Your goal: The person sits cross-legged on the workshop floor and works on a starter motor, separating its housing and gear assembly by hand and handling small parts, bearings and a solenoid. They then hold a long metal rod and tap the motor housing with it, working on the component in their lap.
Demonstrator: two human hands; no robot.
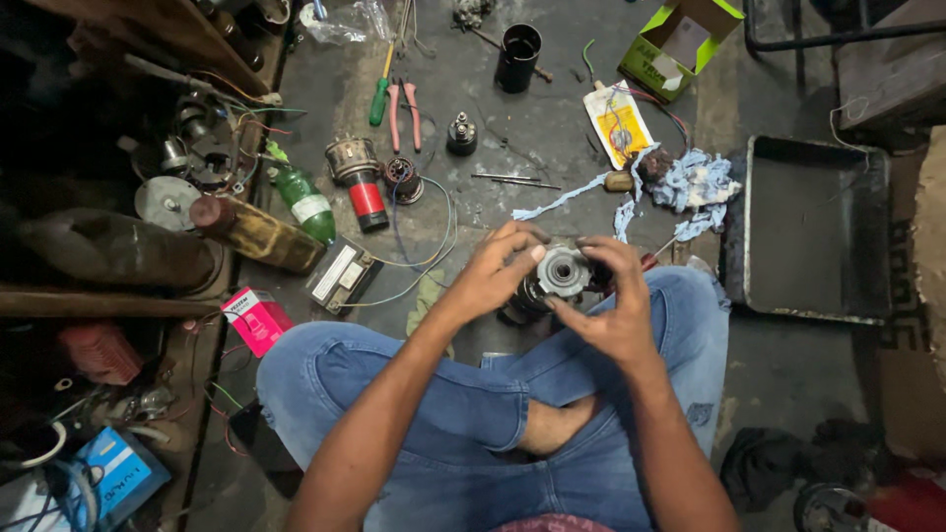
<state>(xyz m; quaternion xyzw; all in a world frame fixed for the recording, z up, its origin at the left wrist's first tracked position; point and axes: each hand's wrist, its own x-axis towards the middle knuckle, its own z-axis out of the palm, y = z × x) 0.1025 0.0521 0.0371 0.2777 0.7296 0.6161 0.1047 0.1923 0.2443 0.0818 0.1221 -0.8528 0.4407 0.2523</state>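
A round grey metal motor part with a dark cylindrical body [558, 271] is held above the floor, just in front of the crossed legs. Its pale circular end face, with a dark central bore, is turned up toward the camera, tilted slightly.

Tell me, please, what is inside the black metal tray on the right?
The black metal tray shows only a dark, bare bottom with worn, pale edges. Nothing stands inside it. What lies under the tray is covered and cannot be seen.
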